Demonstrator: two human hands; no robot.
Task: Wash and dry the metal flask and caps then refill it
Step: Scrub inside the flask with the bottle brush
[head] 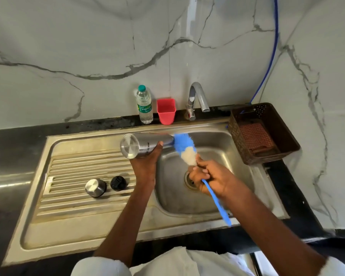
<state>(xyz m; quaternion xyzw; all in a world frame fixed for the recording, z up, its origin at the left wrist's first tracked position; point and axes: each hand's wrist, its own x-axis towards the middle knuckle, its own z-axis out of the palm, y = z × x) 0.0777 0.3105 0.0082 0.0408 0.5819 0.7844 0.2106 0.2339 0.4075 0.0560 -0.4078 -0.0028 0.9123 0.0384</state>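
Left hand (145, 166) grips the flask (145, 145), held sideways over the sink (213, 140), base toward the camera. Right hand (209, 178) is closed round the blue handle of the brush (185, 148); bristle head sits at the flask mouth. Steel cap (95, 187) and black cap (118, 183) rest side by side on the drainboard (68, 196). Water bottle (144, 105), red cup (166, 110) and tap (196, 98) behind. Brown basket (267, 134) right, cloth inside.

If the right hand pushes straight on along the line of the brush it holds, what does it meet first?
Most likely the metal flask: the right hand aims the bottle brush up-left, its bristles already at the flask's mouth, which the left hand holds sideways. Depth is unclear.
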